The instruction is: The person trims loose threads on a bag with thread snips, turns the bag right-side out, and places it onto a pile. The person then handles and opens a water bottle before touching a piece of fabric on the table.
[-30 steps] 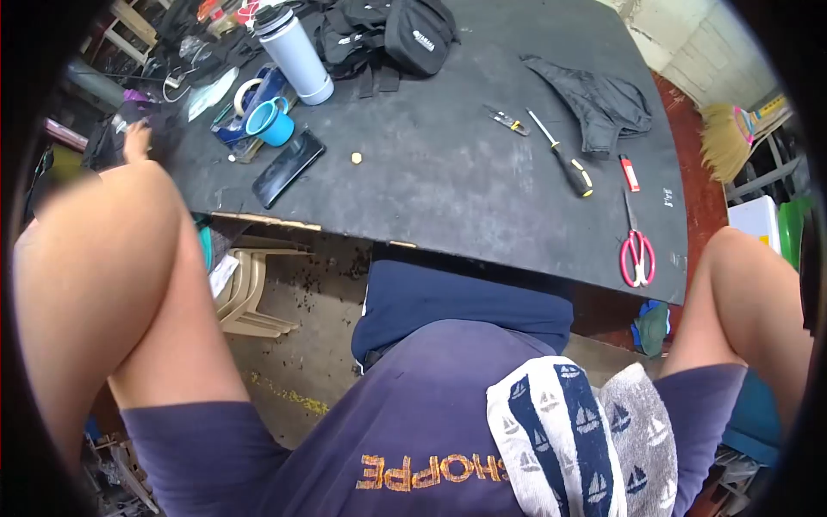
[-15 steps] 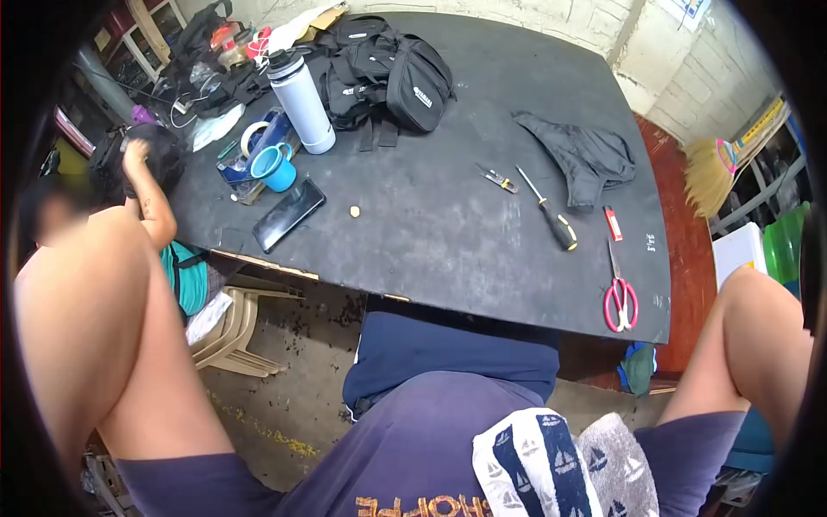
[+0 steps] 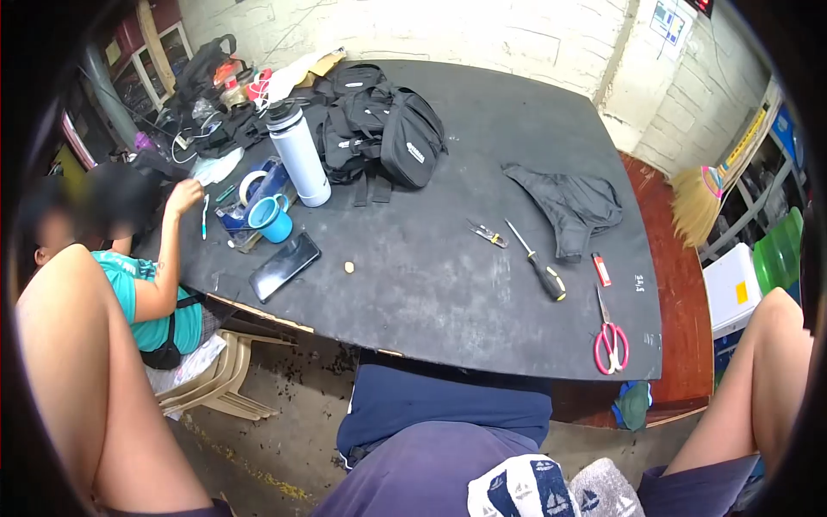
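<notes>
Both of my arms are bent, with the left elbow [image 3: 77,267] and the right elbow [image 3: 775,314] raised at the sides of the view. My left hand and my right hand are outside the picture. Ahead on the black table [image 3: 413,284] lie red-handled scissors [image 3: 611,345], a red-and-white small box [image 3: 601,270], a screwdriver [image 3: 548,280] with a black and yellow handle, and a small cutter-like tool [image 3: 489,233]. Behind them is a piece of black fabric [image 3: 577,207] with straps. A dark phone [image 3: 284,267] and a small round tan piece [image 3: 349,267] are left of centre.
A light-blue bottle [image 3: 300,159], a blue mug [image 3: 271,220], a tape dispenser [image 3: 258,189] and black backpacks [image 3: 388,133] crowd the table's left. A co-worker [image 3: 146,284] sits there, one hand [image 3: 183,196] near a thin stick [image 3: 205,215]. A broom [image 3: 698,202] stands right.
The view has tilted up, so the table sits lower in it. The co-worker has leaned in, bringing a hand from up by a black bag to the table edge.
</notes>
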### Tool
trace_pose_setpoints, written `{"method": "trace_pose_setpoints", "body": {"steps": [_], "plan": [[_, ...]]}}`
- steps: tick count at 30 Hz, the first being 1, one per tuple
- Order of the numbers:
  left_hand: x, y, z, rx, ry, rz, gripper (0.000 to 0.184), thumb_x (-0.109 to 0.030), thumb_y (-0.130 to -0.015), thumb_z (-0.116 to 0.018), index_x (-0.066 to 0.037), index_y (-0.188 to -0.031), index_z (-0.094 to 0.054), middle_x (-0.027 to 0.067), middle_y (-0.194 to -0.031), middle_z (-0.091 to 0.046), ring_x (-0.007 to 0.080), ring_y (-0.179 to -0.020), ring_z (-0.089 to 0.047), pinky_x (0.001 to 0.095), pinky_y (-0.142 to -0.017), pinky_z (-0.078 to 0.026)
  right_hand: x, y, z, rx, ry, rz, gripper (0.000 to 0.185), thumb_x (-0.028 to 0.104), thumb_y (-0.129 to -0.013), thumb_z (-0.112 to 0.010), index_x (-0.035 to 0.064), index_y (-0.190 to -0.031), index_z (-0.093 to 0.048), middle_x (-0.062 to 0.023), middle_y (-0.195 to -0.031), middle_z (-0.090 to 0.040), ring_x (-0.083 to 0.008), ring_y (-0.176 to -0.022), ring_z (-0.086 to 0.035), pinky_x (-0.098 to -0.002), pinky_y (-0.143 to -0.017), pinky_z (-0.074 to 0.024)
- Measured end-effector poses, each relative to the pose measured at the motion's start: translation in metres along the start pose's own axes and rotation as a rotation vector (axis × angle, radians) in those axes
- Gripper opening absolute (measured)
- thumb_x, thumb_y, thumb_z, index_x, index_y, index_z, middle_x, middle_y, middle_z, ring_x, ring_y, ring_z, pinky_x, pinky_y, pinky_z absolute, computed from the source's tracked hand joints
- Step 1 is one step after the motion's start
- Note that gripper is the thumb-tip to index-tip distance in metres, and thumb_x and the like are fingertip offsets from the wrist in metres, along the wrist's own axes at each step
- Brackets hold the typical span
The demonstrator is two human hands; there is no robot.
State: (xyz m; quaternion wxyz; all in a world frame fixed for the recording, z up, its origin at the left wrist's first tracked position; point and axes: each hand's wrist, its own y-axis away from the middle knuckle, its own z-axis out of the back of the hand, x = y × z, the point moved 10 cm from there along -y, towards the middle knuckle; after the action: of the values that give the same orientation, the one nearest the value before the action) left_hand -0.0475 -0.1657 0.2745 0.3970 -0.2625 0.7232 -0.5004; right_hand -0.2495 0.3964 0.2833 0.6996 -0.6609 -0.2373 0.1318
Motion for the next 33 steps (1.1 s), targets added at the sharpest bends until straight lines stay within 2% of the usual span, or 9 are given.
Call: {"method": "trace_pose_setpoints", "body": {"steps": [6,13,15,17,19,22,27,29,33], "plan": [[-0.061,-0.059,-0.008,-0.024,-0.088,-0.063,0.066,-0.021,-0.097,-0.077,0.002,-0.152,-0.050,0.0172,-0.142,-0.062,0.0290,-0.129,-0.062,0.0437,-0.113,-0.048,0.004,0.015,-0.008,0.015,-0.030,0.054,0.037,0.027,-0.107,-0.048,-0.0042,-0.121,-0.063,-0.0171,-0.102,-0.061,-0.0288,-0.103,-0.055,-0.0482,-0.088,-0.0474],[0.001,-0.076,0.047,-0.055,-0.126,-0.152,0.068,-0.019,-0.096,-0.078,0.001,-0.154,-0.049,0.0160,-0.142,-0.061,0.0290,-0.131,-0.061,0.0444,-0.114,-0.048,0.008,0.025,-0.014,0.022,-0.004,0.149,0.035,0.027,-0.106,-0.048,-0.0018,-0.119,-0.064,-0.0151,-0.098,-0.059,-0.0274,-0.100,-0.054,-0.0471,-0.085,-0.0459],[0.134,-0.019,0.068,-0.079,-0.670,0.164,0.102,-0.031,-0.082,-0.093,0.003,-0.161,-0.037,0.0307,-0.155,-0.048,0.0450,-0.144,-0.049,0.0510,-0.122,-0.041,0.014,0.029,-0.012,0.023,0.035,0.160,0.035,0.027,-0.106,-0.048,-0.0012,-0.118,-0.064,-0.0145,-0.096,-0.059,-0.0270,-0.099,-0.053,-0.0468,-0.084,-0.0455],[0.197,0.038,0.081,-0.166,-0.849,0.318,0.112,-0.035,-0.078,-0.096,0.001,-0.164,-0.033,0.0360,-0.155,-0.045,0.0490,-0.147,-0.044,0.0525,-0.123,-0.038,0.031,0.029,-0.012,0.032,0.086,0.175,0.034,0.028,-0.106,-0.049,-0.0005,-0.118,-0.064,-0.0140,-0.095,-0.059,-0.0266,-0.098,-0.053,-0.0465,-0.084,-0.0451],[0.229,0.066,0.085,-0.183,-0.925,0.393,0.112,-0.034,-0.077,-0.096,0.001,-0.164,-0.034,0.0357,-0.156,-0.044,0.0485,-0.148,-0.043,0.0517,-0.123,-0.039,-0.026,0.061,-0.048,-0.200,0.193,-0.115,0.026,0.029,-0.109,-0.051,0.0063,-0.098,-0.058,-0.0035,-0.079,-0.047,-0.0192,-0.075,-0.045,-0.0382,-0.072,-0.0386],[0.255,0.083,0.082,-0.091,-0.868,0.466,0.110,-0.028,-0.075,-0.096,0.001,-0.162,-0.036,0.0324,-0.155,-0.048,0.0455,-0.147,-0.046,0.0494,-0.123,-0.040,-0.080,0.122,-0.075,-0.215,0.308,-0.553,0.019,0.008,-0.102,-0.060,0.0044,-0.084,-0.056,-0.0041,-0.079,-0.052,-0.0123,-0.072,-0.047,-0.0271,-0.065,-0.0377],[0.259,0.081,0.087,-0.055,-0.851,0.524,0.105,-0.021,-0.074,-0.096,0.002,-0.160,-0.040,0.0289,-0.154,-0.052,0.0432,-0.143,-0.052,0.0480,-0.122,-0.041,-0.116,0.157,-0.126,0.099,0.240,-0.825,0.006,-0.001,-0.094,-0.072,-0.0004,-0.090,-0.067,-0.0039,-0.079,-0.061,-0.0112,-0.072,-0.056,-0.0253,-0.067,-0.0423],[0.210,0.080,0.063,-0.022,-0.793,0.368,0.099,-0.018,-0.076,-0.095,0.001,-0.157,-0.042,0.0246,-0.146,-0.060,0.0377,-0.136,-0.059,0.0458,-0.118,-0.045,-0.119,0.147,-0.151,0.174,0.217,-0.810,0.004,-0.001,-0.093,-0.073,-0.0015,-0.092,-0.069,-0.0052,-0.082,-0.064,-0.0120,-0.074,-0.058,-0.0259,-0.069,-0.0443],[0.112,0.099,0.009,0.108,-0.444,0.366,0.094,-0.009,-0.077,-0.093,0.002,-0.157,-0.043,0.0174,-0.140,-0.065,0.0269,-0.127,-0.066,0.0406,-0.112,-0.051,-0.134,0.129,-0.218,0.347,0.159,-0.738,0.028,0.007,-0.087,-0.083,-0.0019,-0.111,-0.072,-0.0099,-0.101,-0.069,-0.0179,-0.089,-0.064,-0.0307,-0.081,-0.0505]]}}
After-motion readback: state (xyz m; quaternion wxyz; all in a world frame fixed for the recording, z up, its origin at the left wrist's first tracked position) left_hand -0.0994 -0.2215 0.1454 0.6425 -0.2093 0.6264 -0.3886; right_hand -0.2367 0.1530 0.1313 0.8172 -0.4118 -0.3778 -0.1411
